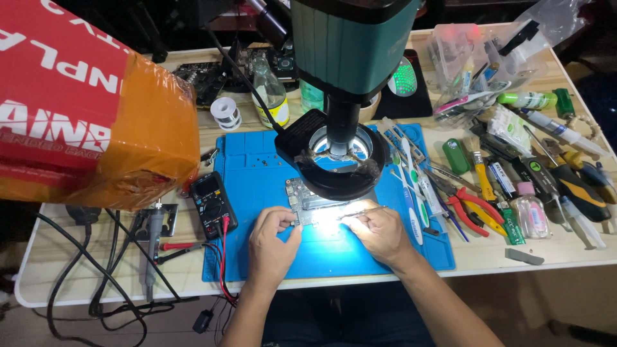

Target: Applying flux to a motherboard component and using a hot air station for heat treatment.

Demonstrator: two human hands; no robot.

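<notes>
A small circuit board (302, 200) lies on the blue work mat (257, 173) under the ring light (334, 157) of a teal microscope (350, 45). My left hand (273, 241) pinches the board's near left corner and steadies it. My right hand (379, 230) holds thin metal tweezers (363, 211), whose tips point left over the brightly lit part of the board. The board's far end is hidden beneath the ring light.
A black multimeter (212, 204) with red and black leads sits at the mat's left edge. A soldering iron (154, 247) and cables lie left. Pliers (472, 212), screwdrivers, bottles and tubes crowd the right. A red-and-orange bag (90, 109) looms at top left.
</notes>
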